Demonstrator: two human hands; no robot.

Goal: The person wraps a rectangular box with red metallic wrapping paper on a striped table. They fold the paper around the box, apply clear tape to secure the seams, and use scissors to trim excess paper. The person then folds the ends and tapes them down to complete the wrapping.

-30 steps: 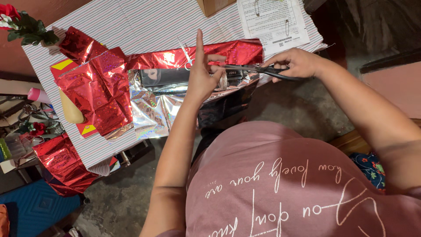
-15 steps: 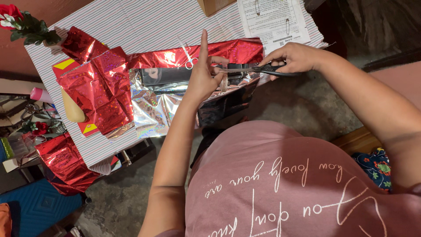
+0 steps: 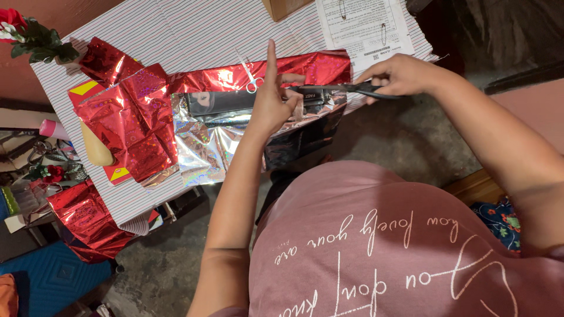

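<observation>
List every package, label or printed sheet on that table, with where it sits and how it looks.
Printed sheet: far right edge, white rectangle with dark print.
Cardboard box: far edge, brown, mostly cut off.
Dark box: centre, long, black, on silver foil.
Red card: left, yellow patches, under red foil.

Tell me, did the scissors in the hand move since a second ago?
Yes, slightly. The black scissors in the right hand sit a bit higher now, closer to the printed paper on the table, blades pointing at the left hand.
</observation>
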